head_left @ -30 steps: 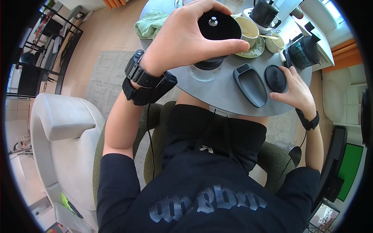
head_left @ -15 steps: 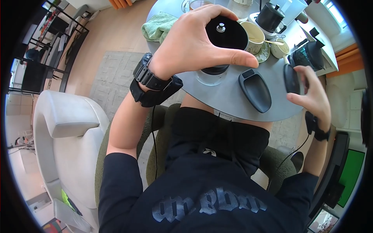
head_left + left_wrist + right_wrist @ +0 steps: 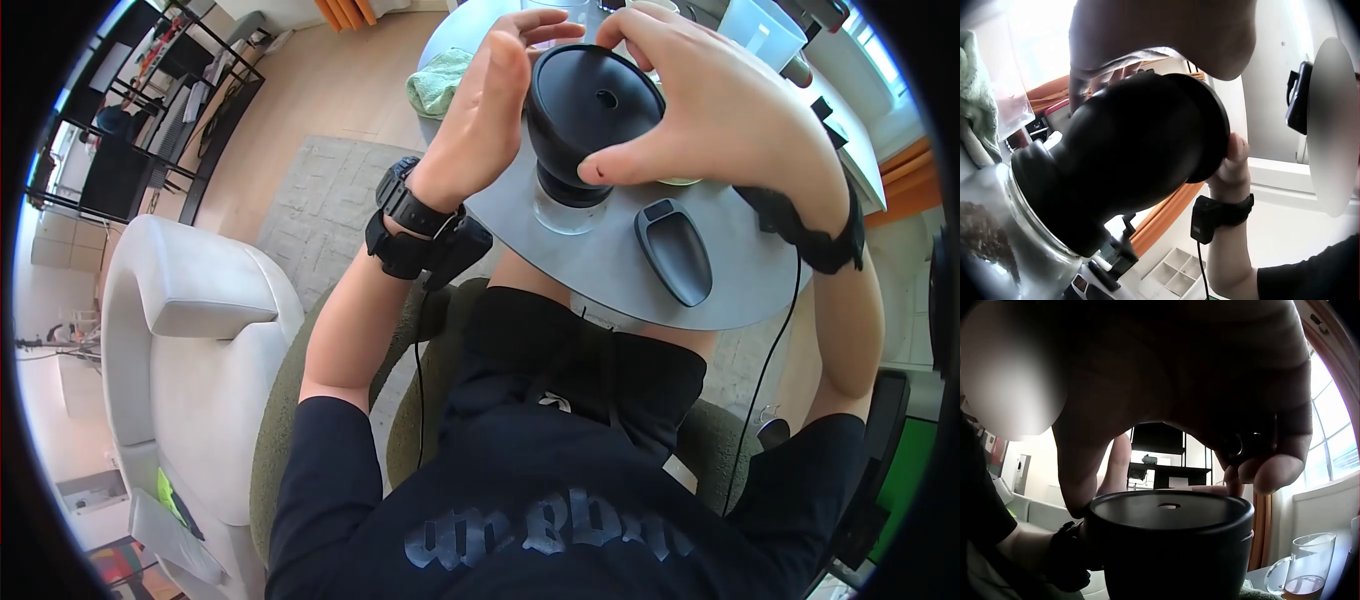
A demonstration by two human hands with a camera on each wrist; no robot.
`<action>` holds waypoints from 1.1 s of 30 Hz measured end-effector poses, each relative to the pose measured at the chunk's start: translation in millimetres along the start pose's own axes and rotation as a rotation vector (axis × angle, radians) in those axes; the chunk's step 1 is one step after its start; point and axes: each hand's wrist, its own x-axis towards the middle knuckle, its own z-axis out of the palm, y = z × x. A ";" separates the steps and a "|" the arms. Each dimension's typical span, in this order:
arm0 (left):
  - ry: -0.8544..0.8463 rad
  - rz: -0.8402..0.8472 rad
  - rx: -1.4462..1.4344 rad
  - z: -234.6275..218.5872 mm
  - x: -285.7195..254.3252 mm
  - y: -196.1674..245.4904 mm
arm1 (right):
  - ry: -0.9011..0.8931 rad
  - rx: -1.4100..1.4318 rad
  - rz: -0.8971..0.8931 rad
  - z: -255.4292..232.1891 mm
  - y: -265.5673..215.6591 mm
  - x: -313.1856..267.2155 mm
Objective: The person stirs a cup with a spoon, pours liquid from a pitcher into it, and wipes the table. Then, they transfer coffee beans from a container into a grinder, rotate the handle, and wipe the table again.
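A black coffee grinder (image 3: 1122, 137) stands on its clear glass jar (image 3: 570, 215) near the table's front edge, with brown grounds (image 3: 985, 234) visible in the jar. On its top sits a round black lid (image 3: 590, 95) with a small hole in the middle. My right hand (image 3: 745, 115) holds the lid by its rim, thumb on the near side and fingers across the far side. Beside the grinder, my left hand (image 3: 480, 130) has its thumb raised and its fingers stretched along the far side. A dark oval tray (image 3: 675, 250) lies to the right.
A green towel (image 3: 437, 82) lies at the table's left edge. Behind the grinder stands a glass mug (image 3: 1307, 575) with amber liquid. A clear plastic container (image 3: 762, 35) is at the back right. Cables hang from both wrists.
My right hand has lifted the lid from the table at right and brought it left onto the grinder's top. My left hand has loosened from around the top and turned its thumb upward.
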 end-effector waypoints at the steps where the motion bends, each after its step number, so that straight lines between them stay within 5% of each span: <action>1: -0.066 0.019 0.097 -2.7 2.7 6.7 | -0.062 -0.008 -0.043 -3.8 3.0 4.4; 5: -0.073 0.054 0.134 5.1 5.6 21.6 | -0.228 0.027 -0.196 -2.3 25.7 20.4; 7: 0.088 0.071 0.080 6.4 8.7 0.1 | -0.184 0.181 -0.125 35.7 41.8 28.7; 11: 0.007 0.059 0.329 8.9 1.7 2.3 | -0.014 0.234 -0.228 61.5 54.4 19.1; 14: -0.027 0.056 0.321 8.7 1.9 0.4 | -0.334 0.447 -0.045 30.5 62.9 20.9; 18: -0.054 0.049 0.449 7.5 1.3 3.4 | -0.249 0.752 -0.372 53.7 110.7 30.2; 19: -0.078 0.012 0.458 6.7 0.8 5.6 | -0.272 0.874 -0.285 49.7 109.8 24.9; 22: -0.118 -0.064 0.490 6.7 -1.1 15.9 | -0.018 0.765 -0.327 48.5 92.1 22.3; 26: -0.074 -0.035 0.486 8.4 -1.3 14.5 | 0.044 0.686 -0.301 25.0 45.9 15.3; 29: -0.076 0.001 0.388 8.9 0.8 5.5 | 0.135 0.487 -0.520 47.1 56.4 23.4; 33: -0.148 -0.068 0.389 5.9 -0.7 12.5 | 0.099 0.497 -0.482 47.3 55.4 27.7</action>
